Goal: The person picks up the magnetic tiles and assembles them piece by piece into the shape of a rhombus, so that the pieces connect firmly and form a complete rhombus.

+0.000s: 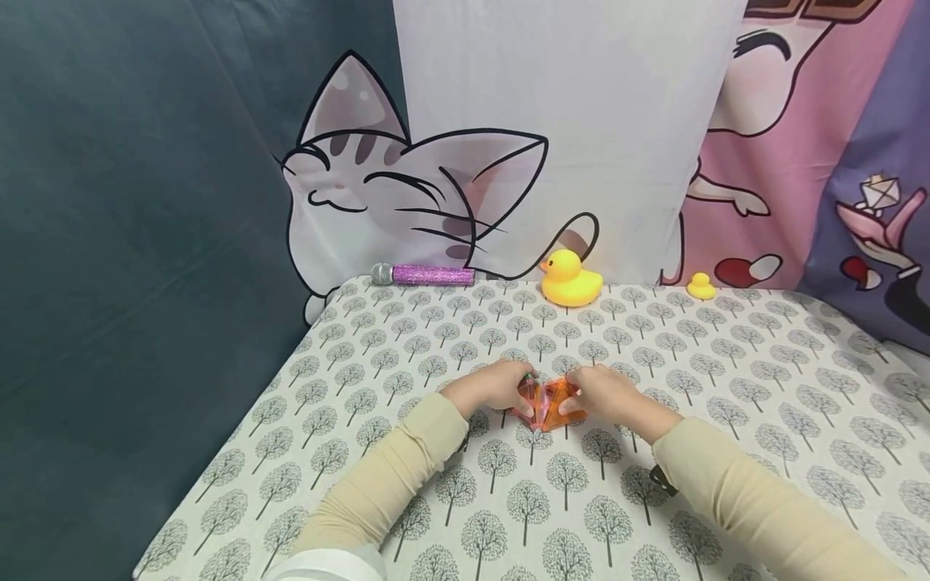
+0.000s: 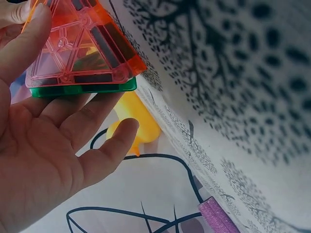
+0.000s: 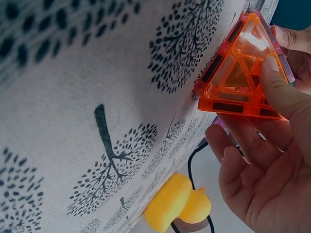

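Triangular see-through magnetic tiles stand joined together low over the middle of the table. My left hand [image 1: 501, 386] pinches the left side of the group, thumb on a pink magnetic tile [image 2: 63, 56] and fingers behind a green magnetic tile [image 2: 87, 89]; its little finger stands free. On the other side, my right hand [image 1: 606, 394] holds an orange magnetic tile [image 3: 228, 82], thumb on its face and fingers behind its lower edge. The tiles' edges meet between the two hands. Some of the far faces are hidden behind fingers.
At the table's back edge lie a purple glittery microphone [image 1: 433, 276], a large yellow rubber duck [image 1: 570, 284] and a small yellow duck [image 1: 701, 286]. A tree-print cloth [image 1: 567, 480] covers the table. Behind it hangs a curtain [image 1: 617, 121] with cartoon drawings.
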The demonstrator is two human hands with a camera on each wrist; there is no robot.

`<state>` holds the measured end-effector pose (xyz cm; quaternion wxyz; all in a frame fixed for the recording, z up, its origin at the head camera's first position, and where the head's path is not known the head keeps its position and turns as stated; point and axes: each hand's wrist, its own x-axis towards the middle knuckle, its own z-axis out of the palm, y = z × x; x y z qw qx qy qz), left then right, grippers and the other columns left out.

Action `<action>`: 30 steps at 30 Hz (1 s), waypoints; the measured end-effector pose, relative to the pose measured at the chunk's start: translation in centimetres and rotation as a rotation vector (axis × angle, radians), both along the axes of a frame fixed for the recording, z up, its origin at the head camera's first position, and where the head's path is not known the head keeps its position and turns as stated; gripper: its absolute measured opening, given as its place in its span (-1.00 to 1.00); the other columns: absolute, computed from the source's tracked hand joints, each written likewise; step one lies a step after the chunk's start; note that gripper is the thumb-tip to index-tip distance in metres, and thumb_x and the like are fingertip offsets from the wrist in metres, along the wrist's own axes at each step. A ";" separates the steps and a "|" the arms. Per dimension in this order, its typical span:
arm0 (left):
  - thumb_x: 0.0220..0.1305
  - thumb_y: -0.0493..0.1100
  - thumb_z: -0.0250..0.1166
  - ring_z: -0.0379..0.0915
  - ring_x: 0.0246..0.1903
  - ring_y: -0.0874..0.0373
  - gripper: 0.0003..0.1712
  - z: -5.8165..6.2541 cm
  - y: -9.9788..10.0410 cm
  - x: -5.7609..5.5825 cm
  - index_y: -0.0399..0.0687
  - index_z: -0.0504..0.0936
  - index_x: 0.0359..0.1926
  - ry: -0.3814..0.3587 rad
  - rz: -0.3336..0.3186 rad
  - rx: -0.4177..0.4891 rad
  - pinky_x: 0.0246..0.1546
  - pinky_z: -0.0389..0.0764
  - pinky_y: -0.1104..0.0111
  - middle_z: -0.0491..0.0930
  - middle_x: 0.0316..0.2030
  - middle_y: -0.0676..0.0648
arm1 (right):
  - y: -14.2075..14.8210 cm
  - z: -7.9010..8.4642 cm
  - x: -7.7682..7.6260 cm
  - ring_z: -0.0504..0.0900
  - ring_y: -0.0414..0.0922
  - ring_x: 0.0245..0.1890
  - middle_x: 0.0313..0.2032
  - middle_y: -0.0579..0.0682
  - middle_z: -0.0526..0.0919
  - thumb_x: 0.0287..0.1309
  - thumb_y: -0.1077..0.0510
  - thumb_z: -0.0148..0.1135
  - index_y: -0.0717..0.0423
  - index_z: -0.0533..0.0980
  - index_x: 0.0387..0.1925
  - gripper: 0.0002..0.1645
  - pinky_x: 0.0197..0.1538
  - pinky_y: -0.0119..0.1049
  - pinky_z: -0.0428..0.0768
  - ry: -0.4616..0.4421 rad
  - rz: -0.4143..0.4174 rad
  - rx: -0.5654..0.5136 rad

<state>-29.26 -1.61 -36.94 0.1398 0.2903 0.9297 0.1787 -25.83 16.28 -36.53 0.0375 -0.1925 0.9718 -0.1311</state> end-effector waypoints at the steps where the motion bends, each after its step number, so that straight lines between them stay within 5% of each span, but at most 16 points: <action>1: -0.16 -0.13 0.40 0.35 -0.08 0.12 -0.33 0.0 0.0 0.0 -0.12 0.39 0.06 0.002 0.000 -0.001 -0.04 0.35 0.31 0.48 -0.11 -0.03 | 0.0 0.0 0.0 0.37 -0.20 -0.64 -0.67 -0.17 0.43 -0.24 -0.03 0.32 0.02 0.46 -0.59 -0.74 -0.54 -0.33 0.38 -0.003 0.001 -0.004; 15: -0.20 -0.10 0.40 0.38 -0.32 0.24 -0.44 -0.1 0.1 -0.2 -0.07 0.46 -0.08 -0.010 -0.018 0.023 -0.22 0.40 0.39 0.49 -0.33 0.09 | -1.1 0.5 -0.5 0.49 -0.18 -0.41 -0.43 -0.13 0.59 -0.16 -0.02 0.29 -0.02 0.57 -0.31 -0.69 -0.25 -0.16 0.47 -0.035 -0.001 -0.067; 21: -0.19 -0.10 0.40 0.35 -0.42 0.27 -0.56 -0.2 0.2 -0.3 -0.04 0.48 -0.20 -0.004 -0.036 0.038 -0.33 0.40 0.44 0.45 -0.44 0.14 | -1.2 0.8 -0.6 0.51 0.00 -0.21 -0.19 0.06 0.58 -0.16 -0.02 0.29 0.12 0.51 -0.12 -0.49 -0.16 -0.06 0.45 -0.037 -0.018 -0.089; 26: -0.19 -0.15 0.41 0.37 -0.39 0.27 -0.50 -0.2 0.0 -0.3 -0.06 0.48 -0.13 -0.025 -0.022 0.060 -0.28 0.40 0.43 0.47 -0.40 0.12 | -0.3 1.2 -0.5 0.42 0.10 -0.05 -0.10 0.11 0.53 -0.15 -0.02 0.29 0.21 0.45 -0.04 -0.40 -0.04 0.04 0.35 -0.034 -0.044 -0.117; 30: -0.21 -0.14 0.41 0.38 -0.19 0.19 -0.33 -0.1 -0.5 -0.3 -0.07 0.41 0.03 -0.028 0.000 0.058 -0.10 0.37 0.35 0.49 -0.18 0.04 | 1.0 1.5 -0.5 0.45 0.10 -0.09 -0.13 0.13 0.54 -0.12 -0.05 0.27 0.23 0.45 -0.05 -0.39 -0.08 0.03 0.39 -0.007 -0.037 -0.103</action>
